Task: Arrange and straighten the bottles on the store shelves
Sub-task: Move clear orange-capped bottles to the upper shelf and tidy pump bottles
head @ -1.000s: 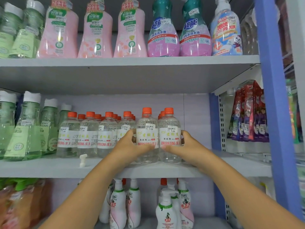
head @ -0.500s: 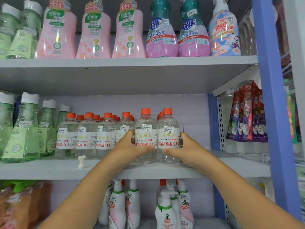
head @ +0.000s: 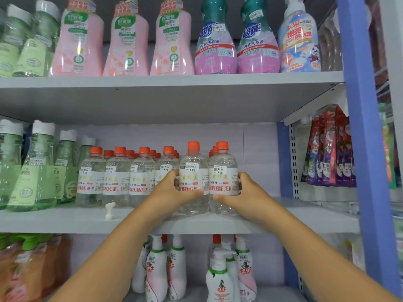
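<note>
Orange-capped clear plastic bottles with white labels stood in rows on the grey metal middle shelf, and the two at the right end of the front row sat nearer the shelf's edge than the rest. The left hand gripped the left bottle of that pair, its thumb lying across the front of the label and its fingers wrapped round the far left side. The right hand gripped the right bottle of the pair, thumb on the front and fingers curled round the right side. Both bottles stood upright, touching each other, with their bases on the shelf. To their left the other front-row clear bottles stood upright side by side, and beyond them stood pale green bottles with white caps. A small white plastic piece lay loose on the shelf near its front edge. Pink bottles and teal-topped purple bottles lined the top shelf. White pump bottles stood on the bottom shelf.
</note>
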Available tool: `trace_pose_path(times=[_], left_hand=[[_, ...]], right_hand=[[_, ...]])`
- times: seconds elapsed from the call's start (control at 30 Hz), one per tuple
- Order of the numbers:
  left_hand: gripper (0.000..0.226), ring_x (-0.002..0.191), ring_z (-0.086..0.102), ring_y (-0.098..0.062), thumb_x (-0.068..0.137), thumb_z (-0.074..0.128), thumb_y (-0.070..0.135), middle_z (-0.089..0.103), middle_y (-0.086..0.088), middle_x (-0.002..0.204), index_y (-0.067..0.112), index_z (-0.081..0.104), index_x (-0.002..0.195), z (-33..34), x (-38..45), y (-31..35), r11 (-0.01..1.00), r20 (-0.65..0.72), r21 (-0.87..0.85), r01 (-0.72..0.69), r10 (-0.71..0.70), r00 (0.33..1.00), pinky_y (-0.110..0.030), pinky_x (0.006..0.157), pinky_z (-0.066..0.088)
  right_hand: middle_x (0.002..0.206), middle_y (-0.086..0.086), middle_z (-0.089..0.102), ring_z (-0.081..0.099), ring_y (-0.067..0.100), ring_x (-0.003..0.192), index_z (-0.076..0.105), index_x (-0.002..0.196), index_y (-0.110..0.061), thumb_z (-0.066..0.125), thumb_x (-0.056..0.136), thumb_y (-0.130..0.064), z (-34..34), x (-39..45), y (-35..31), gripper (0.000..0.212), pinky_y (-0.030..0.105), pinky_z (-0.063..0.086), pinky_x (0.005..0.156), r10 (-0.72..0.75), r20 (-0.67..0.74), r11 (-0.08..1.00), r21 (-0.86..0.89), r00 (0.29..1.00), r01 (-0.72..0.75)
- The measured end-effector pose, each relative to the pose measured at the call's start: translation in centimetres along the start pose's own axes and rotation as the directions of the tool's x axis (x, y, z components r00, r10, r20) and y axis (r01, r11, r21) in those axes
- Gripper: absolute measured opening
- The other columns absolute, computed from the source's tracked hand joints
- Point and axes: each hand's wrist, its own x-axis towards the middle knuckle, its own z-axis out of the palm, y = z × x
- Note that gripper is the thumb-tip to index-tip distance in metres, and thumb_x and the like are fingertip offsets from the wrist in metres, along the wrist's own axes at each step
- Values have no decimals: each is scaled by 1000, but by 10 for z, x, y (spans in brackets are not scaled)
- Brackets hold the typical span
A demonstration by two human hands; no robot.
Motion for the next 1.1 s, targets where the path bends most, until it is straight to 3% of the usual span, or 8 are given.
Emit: trace_pose_path(times=[0.43,0.53,0.67,0.73,0.8,0.9,1.03,1.1], left_hand=[[80,80,71,7,72,90,48,70,17,109,32,48,138,-1,1,1,1000,5,6,-10,10,1000,-10,58,52],[100,100,69,-1,76,89,44,61,12,130,28,31,157,4,-10,12,996,-91,66,-67,73,993,-21,77,58],[67,116,59,-9,92,73,37,51,13,137,37,38,149,-8,-66,1,873,-320,214,-438,486,813,-26,97,53],[43,112,64,-16,96,66,29,60,13,123,37,51,135,-24,-112,-39,824,-374,217,-523,565,736,-19,92,52],[29,105,66,-15,96,64,26,66,12,110,41,59,120,-39,-157,-89,875,-445,198,-441,482,755,-15,87,51],[27,87,67,-11,95,71,17,68,14,95,42,62,101,-51,-189,-166,993,-521,54,-106,118,845,-9,70,50],[37,91,65,-14,86,82,36,65,11,102,35,53,109,-67,-177,-240,952,-450,88,292,-224,865,-23,72,52],[65,98,63,-14,78,86,48,61,7,119,29,48,127,-71,-157,-262,912,-403,122,391,-315,859,-33,78,53]], right_hand=[[104,-22,68,68,-9,78,50,121,-37,85,75,-44,0,7,5,58,12,50,58,-1,18,1000,3,1000,1],[112,-14,69,69,-5,83,50,126,-30,85,78,-38,-2,3,-2,60,15,51,62,-14,8,1000,4,1000,14],[135,-8,53,60,12,111,24,158,-23,78,85,-48,0,-13,-8,94,34,50,90,-135,-209,982,-155,969,104],[128,-5,53,58,14,109,38,150,-19,71,94,-35,11,-42,-5,67,32,50,94,-435,-425,901,-191,794,390],[111,-8,55,60,13,100,52,132,-23,63,96,-23,38,-83,5,37,23,48,88,-620,-485,761,-179,617,624],[101,-20,56,61,7,92,58,114,-29,58,94,-25,108,-134,30,20,13,43,82,-638,-296,757,-70,711,650],[113,-20,57,59,2,98,57,117,-36,67,93,-25,202,-126,71,28,19,46,83,-218,-11,976,-3,976,218],[126,-10,59,62,5,103,57,127,-31,70,93,-30,232,-96,88,36,28,49,89,115,56,993,-7,992,-115]])
